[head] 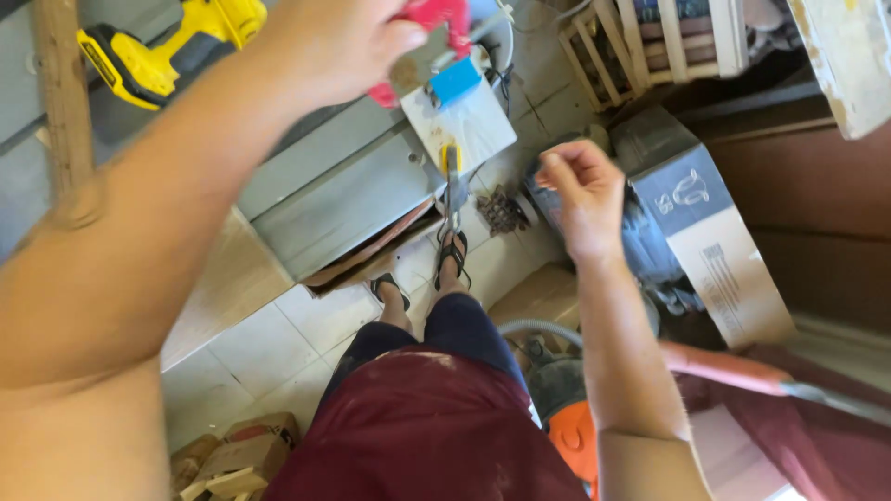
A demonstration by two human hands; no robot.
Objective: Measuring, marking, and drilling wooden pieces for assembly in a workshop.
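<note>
A red-handled metal tool (432, 37) is gripped by the left hand (339, 42) above the grey surface (325, 186), while the right hand (580, 190) is held loosely curled, empty, nothing yet worked.

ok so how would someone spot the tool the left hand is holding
Start at the long grey metal workbench across the upper left of the view. At its far end, the left hand grips a red-handled tool with grey metal parts, above a pale board carrying a blue block. It is the only red thing on the bench; the cordless drill lying to its left is yellow and black.
</note>
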